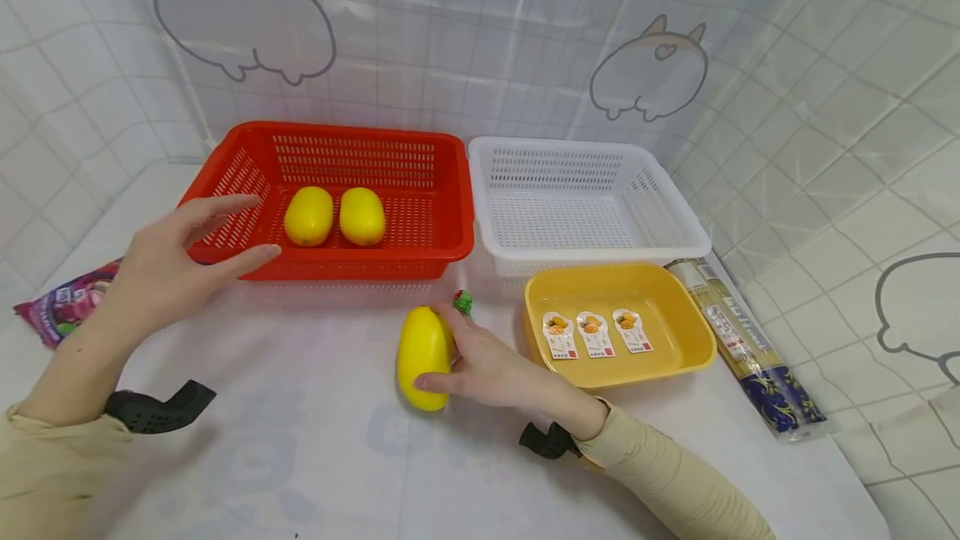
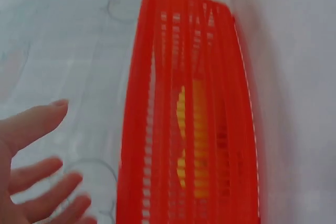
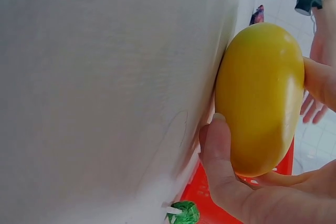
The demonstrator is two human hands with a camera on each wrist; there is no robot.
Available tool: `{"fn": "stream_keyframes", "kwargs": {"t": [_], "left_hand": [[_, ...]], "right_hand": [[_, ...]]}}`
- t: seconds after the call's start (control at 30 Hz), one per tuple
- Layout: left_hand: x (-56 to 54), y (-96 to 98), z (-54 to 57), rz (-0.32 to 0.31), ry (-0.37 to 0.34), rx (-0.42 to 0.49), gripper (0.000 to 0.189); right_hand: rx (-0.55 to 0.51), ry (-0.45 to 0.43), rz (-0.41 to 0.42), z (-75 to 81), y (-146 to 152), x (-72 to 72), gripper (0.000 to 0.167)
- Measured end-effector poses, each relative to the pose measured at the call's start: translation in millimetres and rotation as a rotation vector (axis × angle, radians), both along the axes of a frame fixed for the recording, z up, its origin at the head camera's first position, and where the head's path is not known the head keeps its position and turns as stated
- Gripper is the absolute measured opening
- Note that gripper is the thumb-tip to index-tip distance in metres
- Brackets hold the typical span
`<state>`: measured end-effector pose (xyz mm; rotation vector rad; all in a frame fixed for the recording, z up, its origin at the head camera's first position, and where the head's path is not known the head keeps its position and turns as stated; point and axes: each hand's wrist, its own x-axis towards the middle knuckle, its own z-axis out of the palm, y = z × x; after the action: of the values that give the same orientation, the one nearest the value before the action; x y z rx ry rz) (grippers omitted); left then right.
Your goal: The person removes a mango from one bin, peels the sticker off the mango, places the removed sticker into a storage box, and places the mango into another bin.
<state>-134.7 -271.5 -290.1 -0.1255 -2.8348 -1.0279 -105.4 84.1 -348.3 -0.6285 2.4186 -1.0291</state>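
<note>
My right hand (image 1: 480, 361) grips a smooth, oval yellow mango (image 1: 422, 348) on the table, in front of the red basket (image 1: 360, 255). In the right wrist view, thumb and fingers hold the mango (image 3: 257, 87) from both sides, close against the white tabletop. Two similar mangoes, a left one (image 1: 308, 217) and a right one (image 1: 362, 217), lie side by side in the red basket. With thumb and fingers spread and nothing between them, my left hand (image 1: 168, 261) hovers at that basket's front left corner. Through its slotted side, yellow shows in the left wrist view.
Right of the red basket stands a white basket (image 1: 600, 254). A yellow tray (image 1: 667, 348) before it holds three mango-picture stickers (image 1: 596, 335). A long clear-and-blue packet (image 1: 750, 357) lies far right, a purple packet (image 1: 63, 307) far left. A small green wrapped ball (image 1: 462, 302) sits near my right fingers.
</note>
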Motion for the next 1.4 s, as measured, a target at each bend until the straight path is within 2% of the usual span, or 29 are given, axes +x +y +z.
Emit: {"fn": "stream_keyframes", "kwargs": {"t": [0.1, 0.17, 0.37, 0.6, 0.93, 1.1, 1.4], "left_hand": [[-7.1, -14.5, -3.6, 0.07, -0.05, -0.013, 0.09], [-10.7, -22.6, -6.8, 0.089, -0.076, -0.006, 0.097], [-15.6, -38.0, -15.1, 0.086, -0.146, 0.02, 0.112], [-17.3, -41.7, -16.2, 0.065, -0.231, 0.05, 0.116], [-21.4, -42.1, -21.7, 0.034, -0.185, 0.062, 0.103], [-23.0, -42.3, -24.5, 0.024, -0.156, 0.079, 0.093], [-24.4, -44.9, -26.1, 0.013, -0.14, 0.091, 0.091]], "right_hand": [[-0.008, -0.008, -0.006, 0.0, -1, 0.5, 0.094], [-0.009, -0.012, -0.012, -0.2, -1, 1.0, 0.094], [-0.033, -0.012, -0.007, -1.3, -1, 2.1, 0.091], [-0.071, -0.023, 0.001, -1.4, -2, 3.5, 0.091], [-0.079, -0.016, 0.003, 0.6, -2, 3.8, 0.09], [-0.124, -0.018, -0.004, 8.3, 0, 3.9, 0.09], [-0.19, -0.022, -0.005, 22.0, 6, 3.5, 0.09]]}}
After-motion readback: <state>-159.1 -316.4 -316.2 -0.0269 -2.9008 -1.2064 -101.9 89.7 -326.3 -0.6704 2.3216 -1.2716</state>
